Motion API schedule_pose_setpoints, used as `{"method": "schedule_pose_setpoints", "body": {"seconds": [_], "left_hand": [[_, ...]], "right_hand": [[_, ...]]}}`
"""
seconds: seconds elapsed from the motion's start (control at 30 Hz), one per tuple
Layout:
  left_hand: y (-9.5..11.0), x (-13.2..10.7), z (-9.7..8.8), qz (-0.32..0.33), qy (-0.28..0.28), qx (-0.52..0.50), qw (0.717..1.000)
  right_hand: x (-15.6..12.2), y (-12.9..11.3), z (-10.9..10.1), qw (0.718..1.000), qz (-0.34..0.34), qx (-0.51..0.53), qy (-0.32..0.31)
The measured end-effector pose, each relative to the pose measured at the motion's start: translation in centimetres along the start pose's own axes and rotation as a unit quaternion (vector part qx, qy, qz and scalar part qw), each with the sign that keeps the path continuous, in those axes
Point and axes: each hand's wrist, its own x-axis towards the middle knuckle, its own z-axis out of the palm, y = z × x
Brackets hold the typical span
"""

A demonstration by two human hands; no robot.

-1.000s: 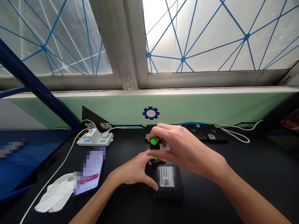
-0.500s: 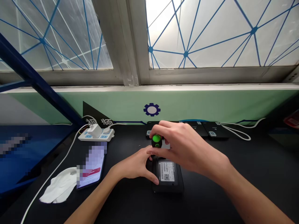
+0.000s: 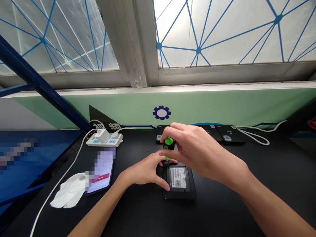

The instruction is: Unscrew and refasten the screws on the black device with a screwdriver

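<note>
Screwdriver [image 3: 169, 141] with a black-and-green handle stands nearly upright in your right hand [image 3: 197, 149]; the fingers and thumb of that hand are closed around the handle. The shaft points down to the far-left part of the black rectangular device [image 3: 180, 190], which lies flat on the black surface [image 3: 212, 204] in front of you. A white printed label [image 3: 178, 178] with a QR code faces up on the device. Your left hand [image 3: 145, 170] is partly open, its thumb and fingers spread apart. The thumb rests on the device's left side; the fingers extend to the far end near the shaft, where you cannot tell exactly what they touch. To your left lie a smartphone [image 3: 101, 177], a white cloth-like item [image 3: 69, 191] and a white power strip [image 3: 108, 143]. Behind your right hand, flat black units [image 3: 230, 134] line the wall.
</note>
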Motion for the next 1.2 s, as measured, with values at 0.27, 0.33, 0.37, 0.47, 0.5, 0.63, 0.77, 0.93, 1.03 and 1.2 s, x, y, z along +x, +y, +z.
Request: {"method": "schedule_pose_setpoints", "body": {"seconds": [0.27,0.33,0.37,0.47,0.5,0.63,0.77,0.93,1.03,1.2], "left_hand": [[0.5,0.1,-0.1,0.014,-0.011,-0.007,1.000],[0.6,0.1,-0.2,0.018,-0.009,-0.013,1.000],[0.6,0.1,-0.2,0.016,-0.009,-0.015,1.000],[0.5,0.1,-0.2,0.017,-0.012,-0.015,1.000],[0.5,0.1,-0.2,0.020,-0.013,-0.013,1.000],[0.3,0.2,-0.2,0.028,-0.009,-0.006,1.000],[0.3,0.1,0.0,0.037,-0.005,-0.003,0.999],[0.2,-0.1,-0.3,0.072,0.025,-0.017,0.997],[0.1,-0.3,-1.7,0.081,0.107,-0.027,0.991],[-1.3,-0.5,-4.3,-0.028,0.343,0.085,0.935]], "right_hand": [[0.2,-0.4,0.5,0.998,0.043,-0.042,0.006],[0.2,-0.5,0.7,0.998,0.048,-0.045,0.009],[0.2,-0.5,0.8,0.998,0.048,-0.046,0.009],[0.0,-0.6,1.0,0.998,0.045,-0.051,0.002],[-0.1,-0.6,1.0,0.998,0.044,-0.053,-0.002],[-0.4,-0.7,0.7,0.997,0.041,-0.062,-0.009],[-0.6,-1.2,-0.2,0.997,0.037,-0.071,0.016],[-1.4,-1.0,-1.8,0.995,0.038,-0.043,0.088],[-1.9,-0.5,-2.7,0.992,0.046,-0.040,0.108],[-2.4,-0.2,-3.7,0.986,0.054,-0.072,0.140]]}}
